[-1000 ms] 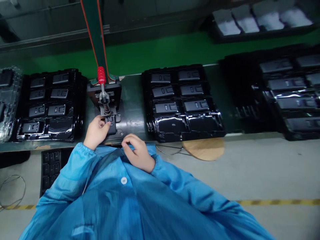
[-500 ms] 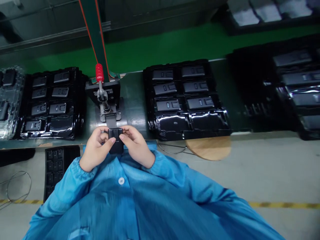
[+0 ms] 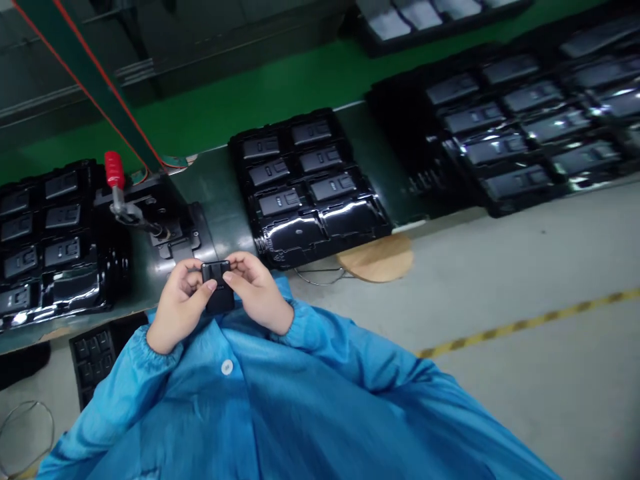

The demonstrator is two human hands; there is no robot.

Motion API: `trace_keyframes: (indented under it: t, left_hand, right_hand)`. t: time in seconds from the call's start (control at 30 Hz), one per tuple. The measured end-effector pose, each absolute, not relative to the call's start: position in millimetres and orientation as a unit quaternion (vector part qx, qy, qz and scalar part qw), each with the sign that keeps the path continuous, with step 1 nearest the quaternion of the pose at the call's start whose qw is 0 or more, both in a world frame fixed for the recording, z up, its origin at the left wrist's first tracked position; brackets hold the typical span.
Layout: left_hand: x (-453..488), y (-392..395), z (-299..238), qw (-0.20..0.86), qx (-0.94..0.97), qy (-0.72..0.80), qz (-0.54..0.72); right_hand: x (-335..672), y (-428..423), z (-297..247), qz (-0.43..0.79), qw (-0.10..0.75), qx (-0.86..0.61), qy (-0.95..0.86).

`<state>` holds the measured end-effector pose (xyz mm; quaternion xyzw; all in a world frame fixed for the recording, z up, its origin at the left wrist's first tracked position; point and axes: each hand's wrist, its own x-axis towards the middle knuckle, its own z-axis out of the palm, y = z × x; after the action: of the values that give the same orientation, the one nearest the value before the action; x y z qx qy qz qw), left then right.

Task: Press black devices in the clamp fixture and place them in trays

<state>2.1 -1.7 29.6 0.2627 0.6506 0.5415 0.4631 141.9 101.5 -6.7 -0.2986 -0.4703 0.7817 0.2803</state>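
Note:
Between my two hands is a small black rectangular device (image 3: 218, 297), its face turned up, held close to my chest at the bench's near edge. My left hand (image 3: 183, 300) grips its left side, thumb on the face and fingers curled behind. On the right side, my right hand (image 3: 256, 290) pinches it the same way, the thumb near its upper part. Just beyond the hands stands a clamp fixture (image 3: 175, 237) with a red-handled lever (image 3: 115, 172), the lever raised. Small white lettering on the device is too blurred to read.
A black tray (image 3: 295, 233) with several similar devices lies right of the fixture. Another loaded tray (image 3: 75, 287) is at the left, and more trays (image 3: 500, 193) stand farther right. A round wooden stool seat (image 3: 377, 259) shows below the bench edge.
My view has turned and shifted to the right, so the fixture and trays appear farther left and tilted. Both hands keep the same hold on the black device.

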Motion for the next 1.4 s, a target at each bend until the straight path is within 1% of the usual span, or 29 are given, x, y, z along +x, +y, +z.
trace_keyframes:
  t: [0.27,0.47,0.83,1.03,1.4]
  left_hand:
    - [15,17,28,0.485,0.296,0.646,0.51]
    - [29,36,35,0.506,0.313,0.631,0.498]
    - [41,47,61,0.488,0.376,0.601,0.509]
    - [40,50,67,0.472,0.403,0.601,0.504]
    - [39,57,67,0.511,0.394,0.58,0.497]
  right_hand:
    - [168,110,-6,0.788,0.3,-0.303,-0.445]
    - [186,120,0,0.77,0.323,-0.329,-0.441]
    - [209,123,30,0.752,0.375,-0.293,-0.457]
    - [213,123,35,0.735,0.386,-0.296,-0.473]
    - [211,123,33,0.753,0.395,-0.279,-0.446]
